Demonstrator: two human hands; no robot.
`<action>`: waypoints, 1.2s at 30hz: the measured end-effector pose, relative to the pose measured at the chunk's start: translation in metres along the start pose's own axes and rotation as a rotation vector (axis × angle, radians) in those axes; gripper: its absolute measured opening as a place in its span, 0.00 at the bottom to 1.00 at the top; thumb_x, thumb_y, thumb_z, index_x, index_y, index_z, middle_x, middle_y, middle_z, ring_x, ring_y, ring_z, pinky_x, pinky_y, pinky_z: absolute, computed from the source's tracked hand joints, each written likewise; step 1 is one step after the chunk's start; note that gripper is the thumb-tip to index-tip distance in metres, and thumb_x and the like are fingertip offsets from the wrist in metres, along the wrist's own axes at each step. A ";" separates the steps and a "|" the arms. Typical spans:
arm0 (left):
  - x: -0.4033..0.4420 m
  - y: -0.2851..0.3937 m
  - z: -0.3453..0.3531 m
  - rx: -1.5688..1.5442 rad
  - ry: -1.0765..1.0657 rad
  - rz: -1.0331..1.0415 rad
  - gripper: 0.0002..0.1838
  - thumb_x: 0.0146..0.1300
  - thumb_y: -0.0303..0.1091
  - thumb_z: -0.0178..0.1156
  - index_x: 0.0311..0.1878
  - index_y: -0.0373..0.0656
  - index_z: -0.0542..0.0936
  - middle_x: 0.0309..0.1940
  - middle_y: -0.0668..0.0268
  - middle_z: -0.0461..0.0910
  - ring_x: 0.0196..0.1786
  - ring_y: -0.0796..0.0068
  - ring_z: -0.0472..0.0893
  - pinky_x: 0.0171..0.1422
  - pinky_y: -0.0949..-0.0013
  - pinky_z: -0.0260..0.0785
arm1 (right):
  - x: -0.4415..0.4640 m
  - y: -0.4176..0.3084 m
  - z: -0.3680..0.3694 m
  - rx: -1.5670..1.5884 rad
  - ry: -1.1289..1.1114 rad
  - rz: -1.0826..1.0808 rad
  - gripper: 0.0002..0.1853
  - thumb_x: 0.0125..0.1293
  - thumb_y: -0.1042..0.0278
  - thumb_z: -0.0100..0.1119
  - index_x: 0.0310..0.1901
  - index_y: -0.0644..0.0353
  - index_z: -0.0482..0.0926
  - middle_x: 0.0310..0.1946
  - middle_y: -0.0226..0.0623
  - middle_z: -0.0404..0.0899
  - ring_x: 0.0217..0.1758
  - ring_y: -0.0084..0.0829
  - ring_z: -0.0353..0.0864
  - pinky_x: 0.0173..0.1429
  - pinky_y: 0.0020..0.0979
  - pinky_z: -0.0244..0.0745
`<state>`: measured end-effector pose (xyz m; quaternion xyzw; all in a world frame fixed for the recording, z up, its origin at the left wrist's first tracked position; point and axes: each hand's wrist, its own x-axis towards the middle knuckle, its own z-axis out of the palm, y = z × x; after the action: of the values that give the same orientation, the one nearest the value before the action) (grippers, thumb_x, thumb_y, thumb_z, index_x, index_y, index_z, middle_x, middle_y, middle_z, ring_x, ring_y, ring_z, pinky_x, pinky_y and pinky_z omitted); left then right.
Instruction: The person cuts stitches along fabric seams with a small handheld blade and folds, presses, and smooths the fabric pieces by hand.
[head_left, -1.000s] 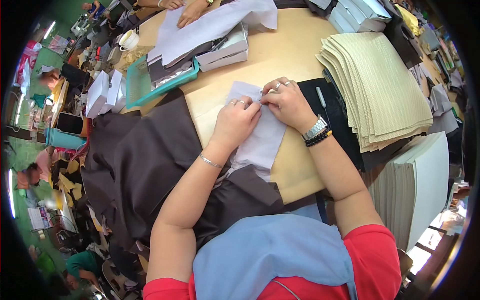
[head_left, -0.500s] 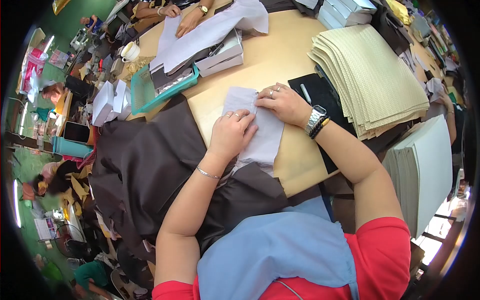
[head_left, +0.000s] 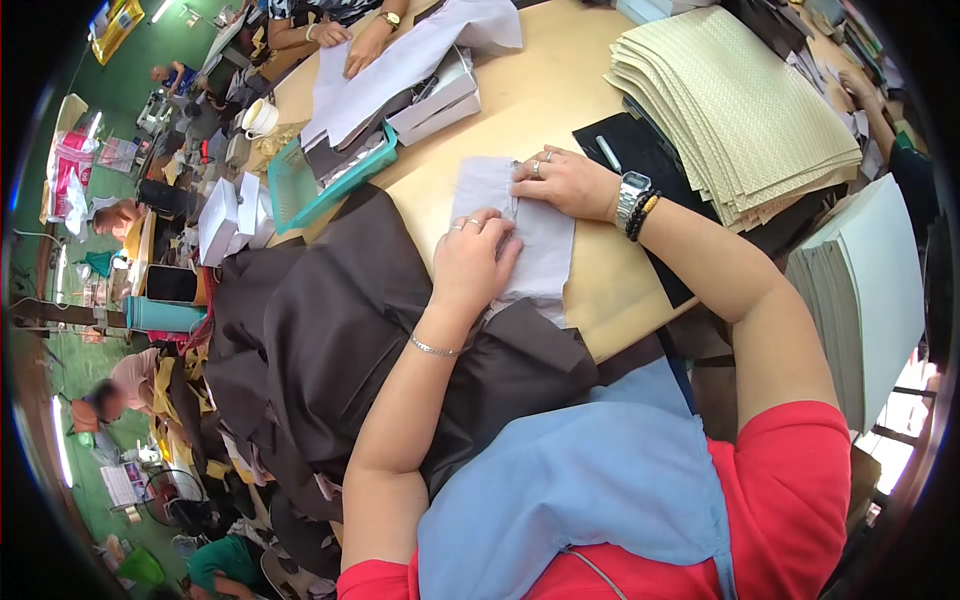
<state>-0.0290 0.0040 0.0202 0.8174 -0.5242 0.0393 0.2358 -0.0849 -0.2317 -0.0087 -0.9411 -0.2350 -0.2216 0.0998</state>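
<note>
A pale lilac cloth strip (head_left: 540,250) lies on the tabletop in front of me, with a seam or fold running down its middle. My right hand (head_left: 568,184) is closed at the upper end of that seam, thumb and bent fingertips on the cloth. Lower on the same line, my left hand (head_left: 474,262) has its fingers curled and pressed together, gripping the cloth edge; its fingertips are partly hidden. Dark brown sheet material (head_left: 320,310) spreads under my left forearm and meets the lower end of the strip.
Textured cream sheets (head_left: 730,120) are stacked at right, beside a black piece with a silver pen (head_left: 608,153). A teal basket (head_left: 335,195) and a white box (head_left: 437,110) stand at upper left. Across the table, another person's hands (head_left: 365,45) rest on lilac cloth. White boards (head_left: 870,290) stand at right.
The camera view has shifted slightly. My left hand's fingers are more curled and bunched at the seam, while my right hand stays at the upper part of the cloth.
</note>
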 end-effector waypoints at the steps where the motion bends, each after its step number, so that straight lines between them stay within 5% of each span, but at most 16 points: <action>1: -0.002 0.002 -0.002 -0.006 0.000 -0.010 0.11 0.61 0.39 0.68 0.43 0.44 0.85 0.50 0.63 0.83 0.50 0.57 0.82 0.53 0.58 0.75 | 0.000 -0.002 -0.002 0.002 -0.030 0.014 0.14 0.66 0.70 0.53 0.52 0.50 0.80 0.53 0.34 0.81 0.57 0.35 0.80 0.63 0.39 0.72; 12: 0.003 -0.019 -0.002 -0.061 0.017 -0.119 0.10 0.63 0.37 0.66 0.45 0.46 0.85 0.51 0.63 0.82 0.54 0.56 0.80 0.58 0.57 0.72 | -0.006 -0.008 -0.001 -0.074 -0.082 -0.001 0.16 0.68 0.70 0.49 0.56 0.47 0.77 0.59 0.33 0.77 0.64 0.32 0.77 0.73 0.52 0.66; 18: -0.002 -0.034 0.011 -0.062 0.081 -0.048 0.11 0.63 0.36 0.65 0.47 0.48 0.84 0.54 0.63 0.80 0.61 0.55 0.75 0.64 0.54 0.66 | -0.003 -0.004 -0.006 -0.011 -0.121 -0.116 0.18 0.68 0.71 0.50 0.57 0.46 0.77 0.58 0.30 0.77 0.62 0.31 0.77 0.73 0.49 0.66; 24: -0.003 -0.036 0.015 -0.033 0.089 -0.037 0.12 0.63 0.38 0.65 0.49 0.49 0.83 0.56 0.64 0.79 0.61 0.55 0.75 0.64 0.54 0.66 | -0.001 -0.010 -0.011 0.181 -0.168 -0.007 0.21 0.65 0.74 0.51 0.55 0.40 0.82 0.60 0.31 0.76 0.62 0.34 0.77 0.69 0.49 0.68; 29: -0.001 -0.035 0.011 0.000 0.045 -0.035 0.13 0.64 0.38 0.65 0.50 0.49 0.82 0.57 0.63 0.79 0.61 0.55 0.75 0.64 0.54 0.66 | -0.001 -0.030 -0.021 0.219 -0.263 0.220 0.22 0.64 0.76 0.54 0.55 0.39 0.83 0.63 0.32 0.74 0.69 0.37 0.72 0.76 0.62 0.57; 36: -0.007 -0.039 -0.004 -0.091 -0.082 0.025 0.16 0.64 0.36 0.65 0.54 0.47 0.81 0.63 0.60 0.76 0.65 0.53 0.73 0.70 0.54 0.63 | -0.006 -0.041 -0.012 0.108 -0.218 0.138 0.21 0.67 0.74 0.51 0.57 0.41 0.82 0.62 0.30 0.74 0.68 0.34 0.74 0.75 0.65 0.58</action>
<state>0.0028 0.0248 0.0079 0.8001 -0.5448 -0.0150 0.2506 -0.1145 -0.2020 0.0024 -0.9667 -0.1908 -0.0979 0.1394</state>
